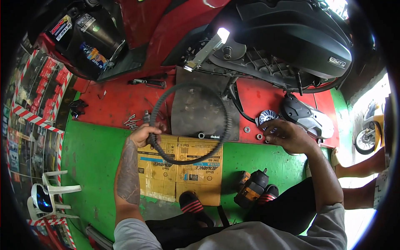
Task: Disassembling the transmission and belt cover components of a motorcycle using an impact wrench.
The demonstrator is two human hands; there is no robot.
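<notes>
A toothed black drive belt (227,125) hangs as a wide loop in front of me. My left hand (146,135) is closed around the belt's left side. Off to the right, my right hand (289,135) is apart from the belt, its fingers loosely bent and spread, with nothing visible in them. Just beyond those fingers lie a finned fan wheel (268,116) and small metal rings (247,129). A metal socket (201,135) rests on the dark mat (193,108), seen through the belt loop.
A red scooter (162,33) with a black engine side stands ahead, lit by a bar lamp (208,50). Bolts (132,121) and a grey-black cover (310,116) lie on the red platform. Flattened cardboard (179,183) and a cordless impact wrench (253,188) are near my feet. Another person's legs are at right.
</notes>
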